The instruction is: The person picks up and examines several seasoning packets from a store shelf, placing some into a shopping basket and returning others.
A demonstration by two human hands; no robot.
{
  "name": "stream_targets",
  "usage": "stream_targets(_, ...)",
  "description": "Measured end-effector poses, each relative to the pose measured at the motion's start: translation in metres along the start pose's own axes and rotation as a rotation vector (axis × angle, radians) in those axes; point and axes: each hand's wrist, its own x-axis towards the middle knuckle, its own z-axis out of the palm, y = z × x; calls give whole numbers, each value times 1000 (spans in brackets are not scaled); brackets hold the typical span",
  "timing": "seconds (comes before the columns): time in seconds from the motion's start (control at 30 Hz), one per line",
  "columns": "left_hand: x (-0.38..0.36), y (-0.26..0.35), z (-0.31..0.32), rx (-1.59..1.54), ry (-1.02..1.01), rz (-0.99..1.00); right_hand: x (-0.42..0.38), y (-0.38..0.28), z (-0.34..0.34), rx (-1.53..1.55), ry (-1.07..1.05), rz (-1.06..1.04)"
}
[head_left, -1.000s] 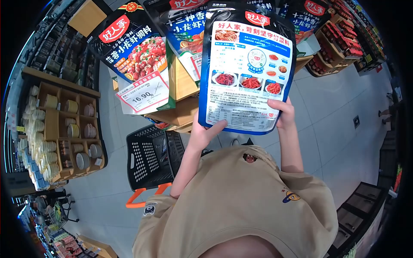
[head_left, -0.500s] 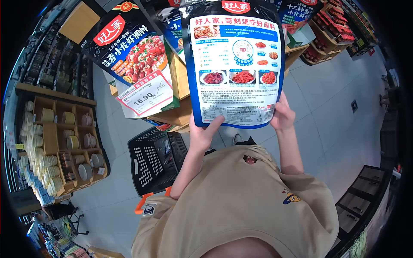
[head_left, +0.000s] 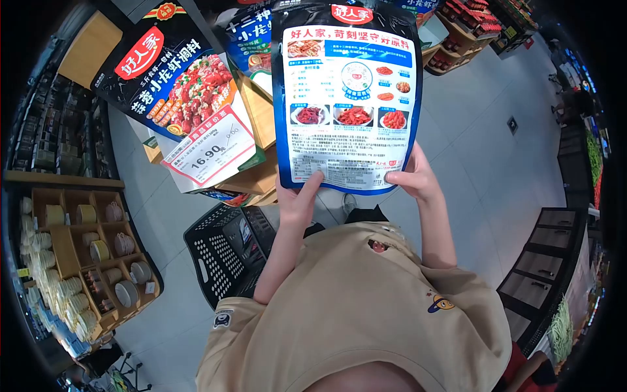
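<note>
A large blue-and-black seasoning pouch (head_left: 348,140) stands nearly upright before me, its printed back facing me with text and small food photos. My left hand (head_left: 298,201) grips its lower left corner, thumb pressed on the face and fingers hidden behind. At the lower right corner my right hand (head_left: 418,179) is closed on it too, thumb on the face. Left of the pouch is a crayfish seasoning pouch (head_left: 176,78) on display, with a price card (head_left: 212,153) reading 16.90 below it. Another pouch (head_left: 253,42) is partly hidden behind the held one.
A black shopping basket (head_left: 212,255) is below the wooden display stand (head_left: 258,183). Wooden shelves of bowls and cups (head_left: 72,238) stand at the left. Dark drawer cabinets (head_left: 539,268) line the right, and shelves of red packages (head_left: 467,29) are at the back.
My right thumb has come round onto the pouch's printed face. The view has shifted, so the pouch appears slightly further left. Both hands still hold it.
</note>
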Motion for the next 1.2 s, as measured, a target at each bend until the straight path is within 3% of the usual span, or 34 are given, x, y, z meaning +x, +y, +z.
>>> stream_targets(0.27, -3, -3, -2, -19, -96, 33, -12, 6, 11, 76, 93, -59)
stream_targets(0.57, 3, -8, 7, 85, 30, 18, 5, 3, -3, 57, 60, -110)
stream_targets(0.9, 35, -51, 68, 239, 30, 234, 34, -23, -82, 109, -36, -95)
stream_targets(0.97, 43, -66, 85, 143, 2, 282, 39, -33, -102, 120, -51, -80)
stream_targets(1.2, 65, -118, 132, 22, 57, 171, 57, -44, -180, 69, -154, -54)
